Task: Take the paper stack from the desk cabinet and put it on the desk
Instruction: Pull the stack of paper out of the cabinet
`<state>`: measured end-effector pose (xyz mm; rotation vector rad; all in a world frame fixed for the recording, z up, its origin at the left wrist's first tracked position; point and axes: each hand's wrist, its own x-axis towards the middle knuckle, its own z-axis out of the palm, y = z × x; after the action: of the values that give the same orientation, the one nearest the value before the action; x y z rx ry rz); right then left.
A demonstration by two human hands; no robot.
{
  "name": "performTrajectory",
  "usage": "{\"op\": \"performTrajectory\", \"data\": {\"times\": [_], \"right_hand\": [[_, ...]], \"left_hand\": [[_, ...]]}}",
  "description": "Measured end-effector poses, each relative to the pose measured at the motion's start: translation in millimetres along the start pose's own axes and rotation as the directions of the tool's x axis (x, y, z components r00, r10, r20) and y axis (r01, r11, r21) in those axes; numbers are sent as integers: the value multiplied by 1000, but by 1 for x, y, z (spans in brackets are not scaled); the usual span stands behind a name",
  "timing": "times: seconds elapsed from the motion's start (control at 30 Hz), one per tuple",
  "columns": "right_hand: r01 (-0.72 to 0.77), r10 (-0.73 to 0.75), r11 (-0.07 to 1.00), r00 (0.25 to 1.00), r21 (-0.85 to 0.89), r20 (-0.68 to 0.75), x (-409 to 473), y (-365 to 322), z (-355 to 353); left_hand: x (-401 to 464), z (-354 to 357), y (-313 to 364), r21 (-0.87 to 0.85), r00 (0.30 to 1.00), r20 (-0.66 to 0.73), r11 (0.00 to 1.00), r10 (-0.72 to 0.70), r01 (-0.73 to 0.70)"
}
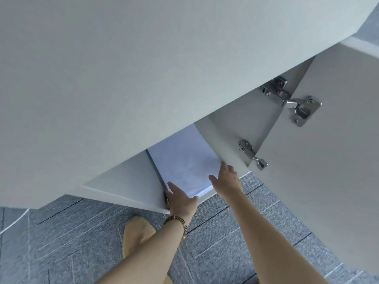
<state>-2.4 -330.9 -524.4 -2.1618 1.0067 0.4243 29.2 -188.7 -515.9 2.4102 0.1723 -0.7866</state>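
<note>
A pale grey desk top (143, 68) is filling the upper frame; grey carpet tiles (235, 232) with dark seams are spreading across the bottom; soft daylight is falling evenly.

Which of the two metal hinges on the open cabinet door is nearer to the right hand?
The lower hinge is nearer: it sits just above and right of the right hand. The upper hinge is higher on the door, farther away.

White paper stack (185, 160), grey-striped carpet (225, 232)
</note>
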Motion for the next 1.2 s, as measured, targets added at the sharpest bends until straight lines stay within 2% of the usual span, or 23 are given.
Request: {"op": "performTrajectory", "data": {"times": [0.23, 0.33, 0.57, 0.73, 0.8, 0.83, 0.93, 0.97, 1.03, 1.2], "right_hand": [[17, -17, 998, 1000, -60, 4, 14, 13, 5], [4, -3, 1000, 1000, -19, 30, 14, 18, 1], [-106, 101, 993, 988, 44, 115, -27, 54, 3], [-190, 176, 950, 981, 247, 78, -39, 81, 2], [-206, 192, 911, 979, 357, 74, -36, 81, 3], [-211, 198, 892, 977, 400, 73, -34, 80, 4], [-225, 207, 855, 974, 467, 92, -25, 79, 7], [-227, 204, 855, 974, 467, 100, -22, 79, 8], [-228, 200, 850, 974, 475, 109, -20, 79, 8], [-248, 189, 863, 967, 441, 173, -29, 88, 2]], "left_hand": [[18, 15, -9, -84, 994, -68, 993, -91, 85], [5, 11, 0, -86, 994, -51, 992, -93, 89], [-35, 22, -24, -67, 999, -52, 998, -1, -3], [-55, 29, -44, -116, 996, -33, 990, 82, -85], [-52, 33, -51, -166, 996, -94, 986, 8, -24], [-49, 35, -53, -233, 990, -116, 971, -76, 47], [-38, 34, -55, -525, 945, -32, 810, -324, 260], [-32, 35, -56, -593, 940, 17, 753, -342, 285], [-22, 36, -59, -640, 946, 93, 709, -309, 294], [-22, 29, -65, -620, 948, 217, 718, -232, 317]]}}
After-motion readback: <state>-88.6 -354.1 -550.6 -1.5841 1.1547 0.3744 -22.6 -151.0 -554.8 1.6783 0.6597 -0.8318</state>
